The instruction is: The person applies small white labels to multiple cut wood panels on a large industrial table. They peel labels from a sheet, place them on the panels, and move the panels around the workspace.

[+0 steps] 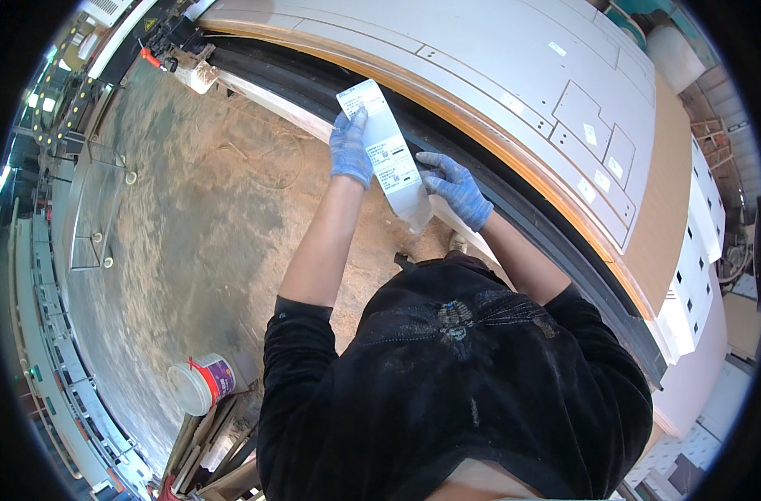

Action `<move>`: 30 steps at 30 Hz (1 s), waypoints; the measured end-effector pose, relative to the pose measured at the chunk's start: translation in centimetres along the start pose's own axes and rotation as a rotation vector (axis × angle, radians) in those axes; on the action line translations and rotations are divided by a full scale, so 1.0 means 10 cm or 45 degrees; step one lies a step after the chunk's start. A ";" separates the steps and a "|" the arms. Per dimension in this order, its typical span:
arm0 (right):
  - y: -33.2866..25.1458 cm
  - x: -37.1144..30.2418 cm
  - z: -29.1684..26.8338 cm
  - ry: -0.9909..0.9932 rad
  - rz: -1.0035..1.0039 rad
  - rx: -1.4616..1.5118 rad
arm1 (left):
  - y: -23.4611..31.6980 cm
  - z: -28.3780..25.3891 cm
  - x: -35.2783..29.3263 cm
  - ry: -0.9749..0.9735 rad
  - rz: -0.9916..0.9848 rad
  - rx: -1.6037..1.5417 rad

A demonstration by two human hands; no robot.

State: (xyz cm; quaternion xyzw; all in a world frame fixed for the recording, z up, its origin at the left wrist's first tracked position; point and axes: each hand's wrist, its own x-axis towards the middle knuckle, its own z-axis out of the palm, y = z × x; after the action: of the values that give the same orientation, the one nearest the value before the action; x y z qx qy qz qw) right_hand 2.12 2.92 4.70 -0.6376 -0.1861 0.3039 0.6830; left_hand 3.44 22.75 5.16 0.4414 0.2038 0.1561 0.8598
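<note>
A long strip of white printed labels point(386, 138) hangs in front of me, its lower end curling down toward my body. My left hand point(350, 150), in a blue work glove, is closed on the strip's left edge, with the thumb lying across its face. Just right of the strip is my right hand point(457, 189), gloved the same way. Its fingers are apart and point toward the labels, and I see nothing held in it. Whether a fingertip touches the strip's edge cannot be made out.
Along my right runs a machine bed with a pale grey panel point(497, 58) cut into several pieces, some bearing small white labels. A dark rail point(514, 200) edges it. A white bucket point(195, 387) and wood offcuts point(205, 442) are at lower left. Sawdust covers the floor point(230, 217).
</note>
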 end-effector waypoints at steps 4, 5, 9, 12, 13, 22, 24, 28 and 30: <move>0.11 -0.01 -0.01 -0.025 -0.028 0.046 | 0.00 -0.03 0.02 0.020 0.000 -0.023; 0.14 0.01 -0.02 -0.031 -0.031 0.057 | 0.00 -0.03 0.02 0.037 0.003 -0.021; 0.29 0.05 -0.03 -0.140 -0.006 0.049 | 0.08 -0.05 0.11 0.090 0.052 -0.015; 0.42 0.04 -0.07 -0.270 0.152 -0.063 | 0.31 -0.12 0.37 0.155 0.153 0.014; 0.47 0.03 -0.09 -0.318 0.195 -0.115 | 0.44 -0.14 0.51 0.155 0.201 -0.016; 0.83 -0.07 -0.46 -0.362 0.365 -0.270 | 1.43 -0.63 1.33 0.199 0.669 0.111; 0.91 -0.08 -0.54 -0.331 0.417 -0.300 | 1.63 -0.77 1.44 0.157 0.570 0.040; 0.99 -0.09 -0.72 -0.312 0.431 -0.333 | 1.82 -0.89 1.53 0.200 0.681 0.053; 1.03 -0.13 -0.79 -0.248 0.448 -0.309 | 1.91 -0.93 1.49 0.289 0.744 0.103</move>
State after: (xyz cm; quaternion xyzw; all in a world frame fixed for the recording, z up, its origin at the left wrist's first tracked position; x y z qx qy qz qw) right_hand 4.36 -3.87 -6.18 -0.7053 -0.1722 0.4538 0.5167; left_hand 10.20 46.63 12.78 0.4950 0.1690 0.4366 0.7320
